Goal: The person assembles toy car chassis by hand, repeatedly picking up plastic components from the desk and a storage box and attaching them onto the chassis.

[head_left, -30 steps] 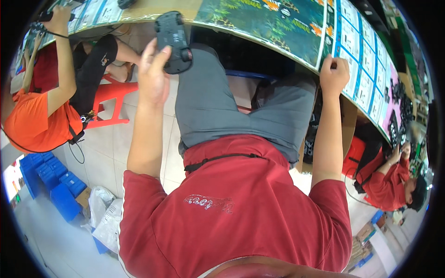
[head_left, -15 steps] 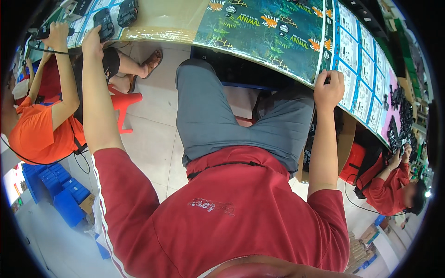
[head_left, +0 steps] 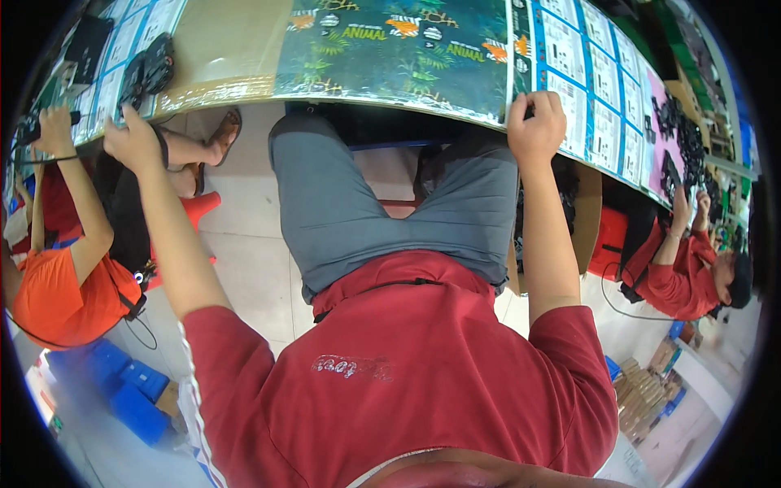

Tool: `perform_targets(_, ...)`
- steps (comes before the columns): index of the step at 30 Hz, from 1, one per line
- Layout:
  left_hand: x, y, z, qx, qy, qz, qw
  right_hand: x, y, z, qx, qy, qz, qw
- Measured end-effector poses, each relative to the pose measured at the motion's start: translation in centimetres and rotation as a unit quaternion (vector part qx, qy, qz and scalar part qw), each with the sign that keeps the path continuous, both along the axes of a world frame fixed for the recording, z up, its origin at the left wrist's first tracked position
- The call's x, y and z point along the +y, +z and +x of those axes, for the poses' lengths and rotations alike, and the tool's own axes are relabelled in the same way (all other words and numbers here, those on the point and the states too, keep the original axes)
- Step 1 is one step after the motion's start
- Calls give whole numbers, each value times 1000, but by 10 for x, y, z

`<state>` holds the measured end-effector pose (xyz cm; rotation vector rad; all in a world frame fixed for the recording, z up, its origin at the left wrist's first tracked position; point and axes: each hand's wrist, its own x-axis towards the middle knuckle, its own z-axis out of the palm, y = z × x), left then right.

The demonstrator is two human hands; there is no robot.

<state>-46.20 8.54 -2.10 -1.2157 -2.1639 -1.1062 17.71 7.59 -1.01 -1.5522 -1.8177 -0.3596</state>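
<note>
My left hand is at the table's near edge on the left, thumb and forefinger apart, with nothing seen in it. Just beyond its fingertips, two bulky black plastic parts lie side by side; whether a fingertip touches the nearer one I cannot tell. My right hand rests curled at the table edge, by the border between a dark green printed sheet and a white-and-blue printed sheet. A dark spot shows between its thumb and fingers, too small to name.
Bare brown cardboard lies left of the green sheet. A person in orange sits at left, gripping a black object. At right, a person in red works by a heap of black parts. An open carton stands under the table.
The whole view has shifted. My left hand has drawn back from the nearer black part toward the table edge. My right hand stays curled at about the same spot.
</note>
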Motion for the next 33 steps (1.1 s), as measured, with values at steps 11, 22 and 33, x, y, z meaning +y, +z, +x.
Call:
perform_targets(11, -106, -99, 245, -182, -254, -173, 934, 89, 3, -33, 89, -65, -224, 968)
perform_targets(22, -95, -106, 236, -134, -256, -204, 935, 185, 51, -111, 68, -39, -188, 979)
perform_targets(33, -100, -105, 233, -162, -235, -212, 935, 122, 8, -36, 369, 115, -181, 904)
